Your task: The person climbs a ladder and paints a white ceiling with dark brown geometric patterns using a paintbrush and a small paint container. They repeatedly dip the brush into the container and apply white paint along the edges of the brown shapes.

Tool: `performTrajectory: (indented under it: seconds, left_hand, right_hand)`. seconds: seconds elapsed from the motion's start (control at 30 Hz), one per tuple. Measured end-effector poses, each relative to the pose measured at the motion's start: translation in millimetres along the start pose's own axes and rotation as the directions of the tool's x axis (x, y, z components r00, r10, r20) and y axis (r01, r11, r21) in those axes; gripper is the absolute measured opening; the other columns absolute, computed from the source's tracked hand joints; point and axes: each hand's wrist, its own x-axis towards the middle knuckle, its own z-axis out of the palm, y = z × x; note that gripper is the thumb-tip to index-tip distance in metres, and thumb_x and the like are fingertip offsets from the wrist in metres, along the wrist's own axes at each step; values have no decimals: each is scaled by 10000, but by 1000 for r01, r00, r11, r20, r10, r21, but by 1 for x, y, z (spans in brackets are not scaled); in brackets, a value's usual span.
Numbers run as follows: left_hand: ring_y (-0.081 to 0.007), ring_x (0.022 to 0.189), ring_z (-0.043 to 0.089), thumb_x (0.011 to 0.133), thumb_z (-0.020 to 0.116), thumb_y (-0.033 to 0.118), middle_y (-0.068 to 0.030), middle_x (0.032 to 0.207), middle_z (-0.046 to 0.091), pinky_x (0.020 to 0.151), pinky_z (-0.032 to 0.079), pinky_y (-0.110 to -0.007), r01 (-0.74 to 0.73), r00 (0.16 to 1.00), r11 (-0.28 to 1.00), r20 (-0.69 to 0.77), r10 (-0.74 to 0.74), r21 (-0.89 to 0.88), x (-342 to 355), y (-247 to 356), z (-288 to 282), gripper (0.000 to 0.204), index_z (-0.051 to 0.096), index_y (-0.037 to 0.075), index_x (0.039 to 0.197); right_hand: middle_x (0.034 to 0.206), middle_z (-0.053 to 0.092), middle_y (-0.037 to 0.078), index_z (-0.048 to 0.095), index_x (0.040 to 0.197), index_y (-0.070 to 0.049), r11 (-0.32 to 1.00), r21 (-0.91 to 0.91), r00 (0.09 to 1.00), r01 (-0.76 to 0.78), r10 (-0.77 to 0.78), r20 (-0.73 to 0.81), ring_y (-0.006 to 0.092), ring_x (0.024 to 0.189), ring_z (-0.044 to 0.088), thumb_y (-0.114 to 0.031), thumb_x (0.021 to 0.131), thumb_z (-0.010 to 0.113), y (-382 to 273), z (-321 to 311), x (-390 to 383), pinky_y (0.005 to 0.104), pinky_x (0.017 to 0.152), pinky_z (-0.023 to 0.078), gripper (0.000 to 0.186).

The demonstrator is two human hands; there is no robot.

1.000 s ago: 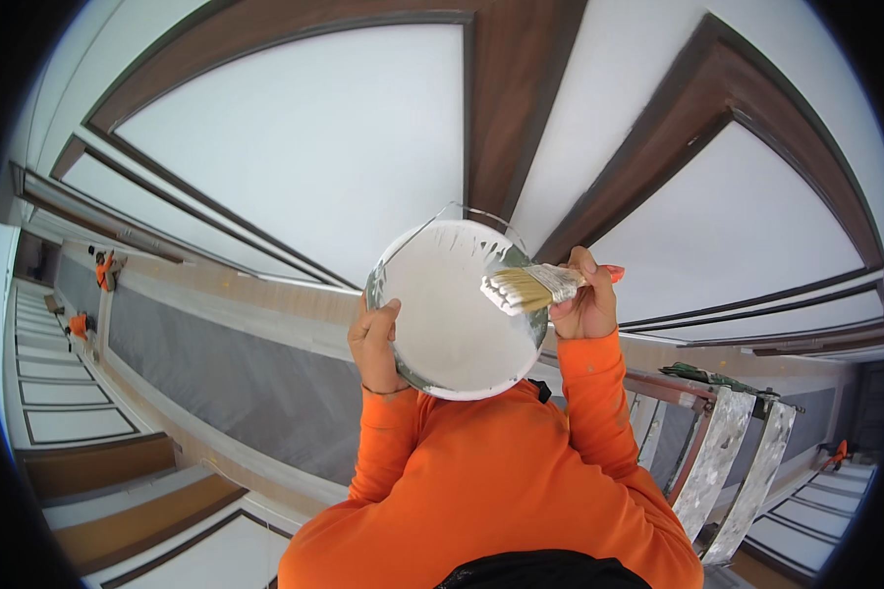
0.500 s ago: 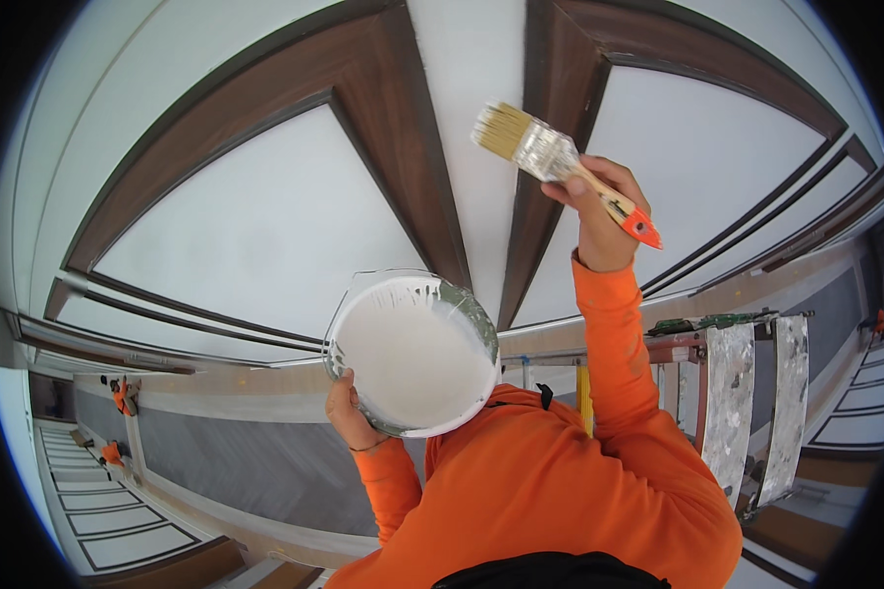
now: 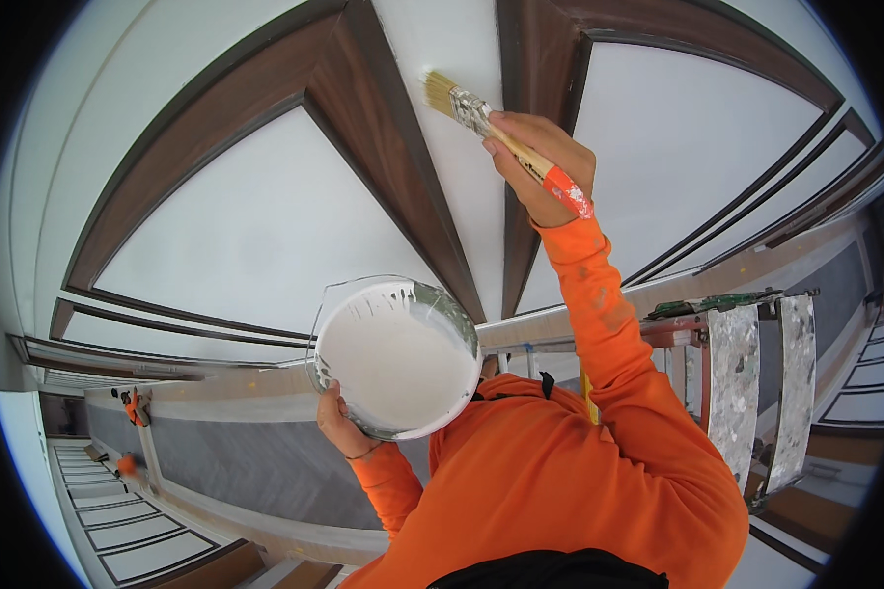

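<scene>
Raised at upper centre, my right hand (image 3: 545, 162) grips a paintbrush (image 3: 516, 149) with a wooden, orange-ended handle. Its pale bristle tips touch the white strip (image 3: 467, 196) between two dark brown wooden frames (image 3: 344, 147) around white panels (image 3: 678, 147). My left hand (image 3: 342, 422) is closed on the rim of a round bucket (image 3: 393, 358) of white paint, held in front of my orange-sleeved body, with its wire handle raised at the back. Smears of paint mark the bucket's inner wall.
A paint-spattered metal scaffold or ladder (image 3: 732, 373) stands to my right. Below runs a corridor with a grey covered floor (image 3: 236, 461) and light borders. Two people in orange (image 3: 134, 406) are small and distant at the left. Framed wall panels (image 3: 138, 545) line the far side.
My right hand has lifted the brush from over the bucket up and forward onto the white strip. The bucket in my left hand has shifted down and leftward in view.
</scene>
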Motion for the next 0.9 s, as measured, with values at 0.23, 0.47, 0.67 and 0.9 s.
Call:
performTrajectory:
  seconds: [0.23,0.47,0.67,0.9]
  left_hand:
    - [-79,634,349,933,553,134,42,662,361,596,302,-273,-3,1000,1000,7,3,13,1,0,1,328,467,77,621]
    - [-86,635,325,926,557,129,37,659,368,586,275,-288,-19,999,998,34,16,65,8,-4,0,313,494,65,627]
    - [-108,667,540,915,587,185,17,707,505,616,451,-267,2,998,997,55,-6,74,12,-8,-7,221,524,83,730]
    - [-177,789,644,931,536,202,-69,873,652,704,520,-306,40,993,998,110,-45,47,6,-6,-10,248,635,-25,944]
  right_hand:
    - [1039,727,161,710,1073,18,999,-41,996,-10,14,86,231,897,717,68,812,731,2,1,-21,292,765,579,266]
    - [1063,717,118,700,1097,-50,992,-107,986,-64,80,144,252,842,723,32,807,740,18,3,-64,296,711,606,305]
    - [1061,717,106,700,1093,-51,986,-131,980,-100,121,159,250,832,722,17,812,739,29,4,-90,300,700,604,292]
    - [1016,725,135,711,1078,-25,988,-68,981,-141,149,126,241,837,723,40,804,739,10,-2,-83,293,719,589,283]
